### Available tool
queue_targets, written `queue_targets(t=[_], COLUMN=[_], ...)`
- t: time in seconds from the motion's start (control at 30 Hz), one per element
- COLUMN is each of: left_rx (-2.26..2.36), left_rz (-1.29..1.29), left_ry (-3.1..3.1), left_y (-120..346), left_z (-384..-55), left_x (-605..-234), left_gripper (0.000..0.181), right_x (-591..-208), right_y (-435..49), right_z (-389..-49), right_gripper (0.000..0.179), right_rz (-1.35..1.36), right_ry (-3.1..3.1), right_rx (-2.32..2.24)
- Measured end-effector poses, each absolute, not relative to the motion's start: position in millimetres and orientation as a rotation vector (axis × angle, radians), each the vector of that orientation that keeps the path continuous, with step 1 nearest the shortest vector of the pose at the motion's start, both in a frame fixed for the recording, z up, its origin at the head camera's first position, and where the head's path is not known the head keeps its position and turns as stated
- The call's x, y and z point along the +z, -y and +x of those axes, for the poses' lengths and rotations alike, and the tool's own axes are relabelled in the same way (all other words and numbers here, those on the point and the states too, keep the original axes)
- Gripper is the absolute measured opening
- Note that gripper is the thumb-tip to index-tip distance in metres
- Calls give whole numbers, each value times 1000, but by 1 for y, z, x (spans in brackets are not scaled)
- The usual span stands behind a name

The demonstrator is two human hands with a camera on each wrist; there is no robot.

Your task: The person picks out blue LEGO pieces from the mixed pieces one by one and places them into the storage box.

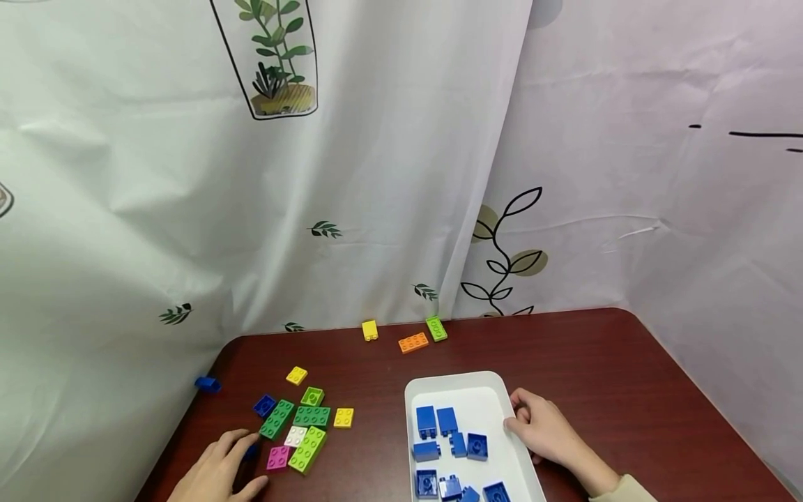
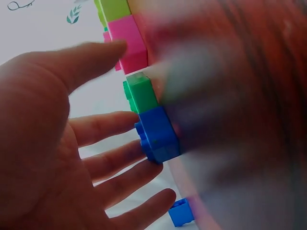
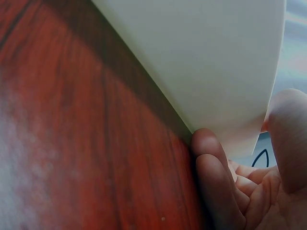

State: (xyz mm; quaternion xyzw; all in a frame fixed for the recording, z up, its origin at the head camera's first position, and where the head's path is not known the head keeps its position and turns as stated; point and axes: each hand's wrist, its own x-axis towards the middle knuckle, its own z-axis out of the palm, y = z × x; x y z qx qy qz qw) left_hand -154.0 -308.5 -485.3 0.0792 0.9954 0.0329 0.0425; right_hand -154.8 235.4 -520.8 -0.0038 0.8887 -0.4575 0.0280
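My left hand (image 1: 216, 468) is at the table's left side, fingers spread and fairly straight, holding nothing. Nearest to it is a blue brick (image 2: 159, 134), mostly hidden behind the fingers in the head view; whether they touch it is unclear. Beside the hand lie a magenta brick (image 1: 279, 458), a white brick (image 1: 295, 436), a long lime brick (image 1: 307, 450) and green bricks (image 1: 277, 419). With thumb on the rim and fingers against the outer wall, my right hand (image 1: 544, 427) grips the right side of a white tray (image 1: 495, 390). Several blue bricks (image 1: 427, 451) lie in the tray.
Near the table's back edge lie a yellow brick (image 1: 370, 330), an orange brick (image 1: 413, 342) and a lime brick (image 1: 436, 328). One blue brick (image 1: 208, 384) sits at the left edge. A printed curtain (image 1: 389, 174) hangs behind the dark red table (image 1: 596, 362).
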Motion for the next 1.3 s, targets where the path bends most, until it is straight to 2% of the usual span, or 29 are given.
queue_targets(t=[0.17,0.37,0.9,1.3], left_rx=[55,52,124,238], left_rz=[287,298,274,283], left_ry=[-3082,-3052,-3049,-3129], left_y=[311,318,318,297], left_z=[-155,-158,-159,-149], left_x=[-487,-489,-473,-456], left_gripper=[56,40,35,36], right_x=[-521,-521,-521,-522], right_y=[-236,-235,-236,-236], right_z=[-155,-154,-155,-154], right_gripper=[15,15,15,14], right_rz=[-8,-8,-9,-29], right_ry=[-2740,-2744,-2749,-2767], right_rx=[-1415,-1415,-1412,-1393])
